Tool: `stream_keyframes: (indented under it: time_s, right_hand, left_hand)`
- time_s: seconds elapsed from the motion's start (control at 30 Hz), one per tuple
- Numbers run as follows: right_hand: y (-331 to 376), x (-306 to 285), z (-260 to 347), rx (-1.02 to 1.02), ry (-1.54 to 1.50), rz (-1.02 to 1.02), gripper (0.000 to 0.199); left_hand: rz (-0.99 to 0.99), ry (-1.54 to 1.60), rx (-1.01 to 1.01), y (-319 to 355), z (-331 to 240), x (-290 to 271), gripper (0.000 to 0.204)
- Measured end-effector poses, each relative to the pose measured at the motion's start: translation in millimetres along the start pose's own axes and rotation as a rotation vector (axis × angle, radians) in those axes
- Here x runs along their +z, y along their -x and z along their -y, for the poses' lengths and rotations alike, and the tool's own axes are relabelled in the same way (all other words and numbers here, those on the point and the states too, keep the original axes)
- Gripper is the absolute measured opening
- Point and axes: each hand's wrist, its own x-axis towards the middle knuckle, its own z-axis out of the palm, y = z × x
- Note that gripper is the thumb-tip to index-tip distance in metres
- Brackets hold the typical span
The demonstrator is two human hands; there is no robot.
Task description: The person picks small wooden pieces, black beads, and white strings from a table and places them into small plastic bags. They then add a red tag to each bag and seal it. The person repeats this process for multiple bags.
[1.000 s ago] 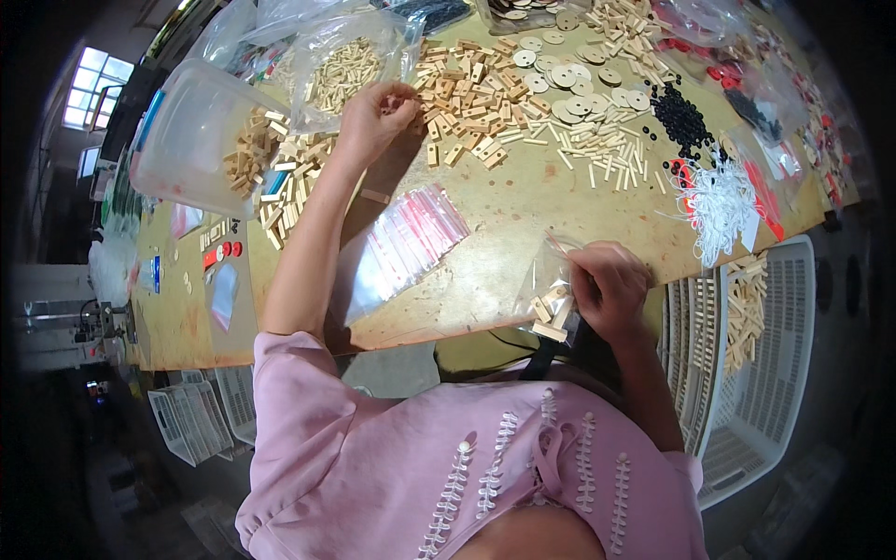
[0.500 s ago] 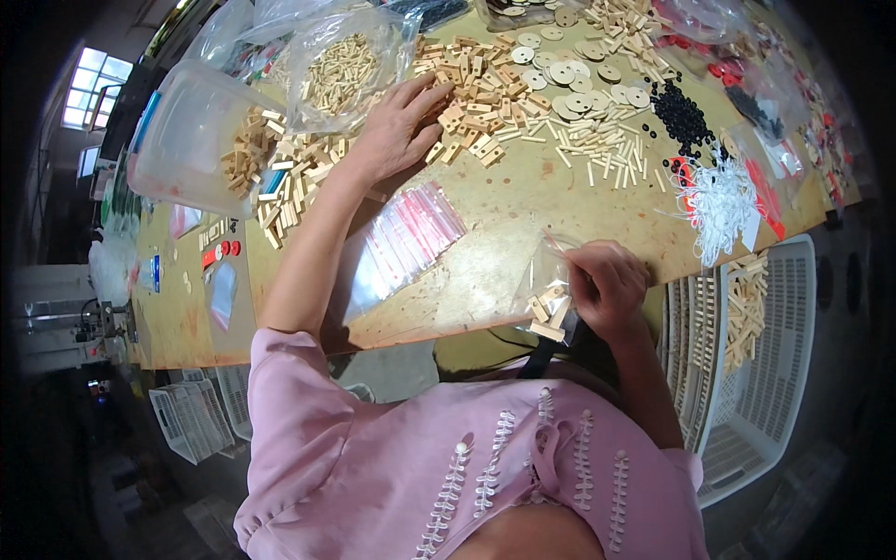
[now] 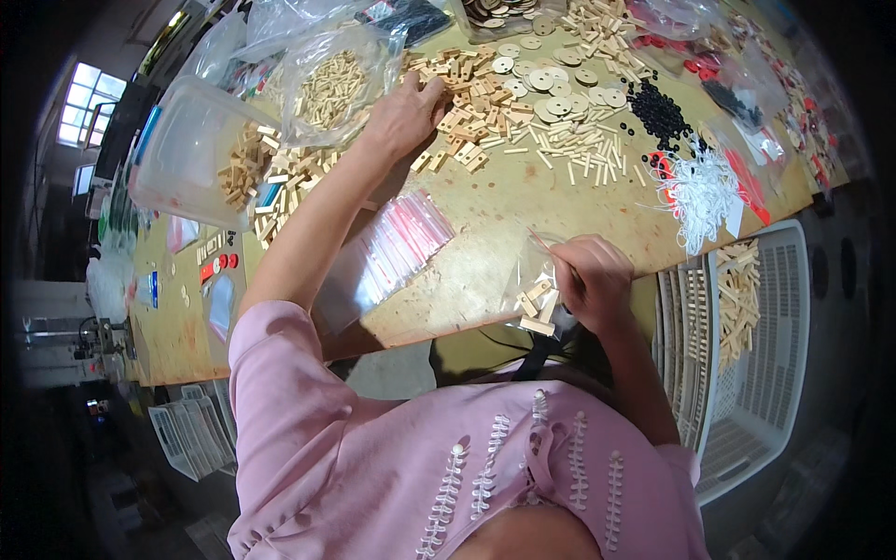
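Observation:
My left hand reaches to the far pile of drilled wooden blocks. Its fingers are bent down at the pile's left side, and I cannot see what is between their tips. At the table's front edge, my right hand pinches a small clear zip bag by its upper side. Several wooden blocks lie inside the bag. Between my arms, a fanned stack of clear bags with pink-red strips lies flat, beside my left forearm.
A translucent tub tipped toward wooden pieces stands at left, near a bag of small pegs. Farther right lie wooden discs, thin sticks, black beads and white strings. A white basket stands below the right edge.
My left hand's fingers have drawn in and bent more over the blocks. My right hand still holds the bag near the table edge. The whole view has shifted slightly.

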Motion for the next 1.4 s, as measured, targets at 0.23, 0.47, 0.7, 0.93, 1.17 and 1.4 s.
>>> stream_keyframes:
  time_s: [0.23,0.47,0.7,0.93,1.17,1.4]
  right_hand:
    - [-1.8,-1.1,3.1,0.025,0.080,0.024,0.013]
    - [0.1,-0.5,-0.1,-0.016,0.111,0.006,0.015]
    - [1.6,-2.1,-0.2,0.025,0.155,0.071,0.014]
    - [6.6,4.0,-5.5,0.009,0.100,0.024,0.022]
    - [6.0,3.8,-7.5,-0.039,0.022,0.003,0.032]
    - [4.8,2.1,-4.4,0.010,0.097,0.012,0.023]
  left_hand:
    - [-0.118,-0.147,-0.044,-19.9,18.4,18.0,0.028]
    - [-0.106,0.001,-0.114,-19.7,47.1,11.6,0.024]
    - [-0.060,0.493,-0.167,14.3,47.5,-3.5,0.029]
    - [-0.108,0.416,0.220,7.2,25.9,-14.2,0.049]
    - [-0.154,0.336,0.338,-40.8,-26.3,23.0,0.037]
    - [-0.044,0.481,0.189,-58.0,-22.7,29.6,0.022]
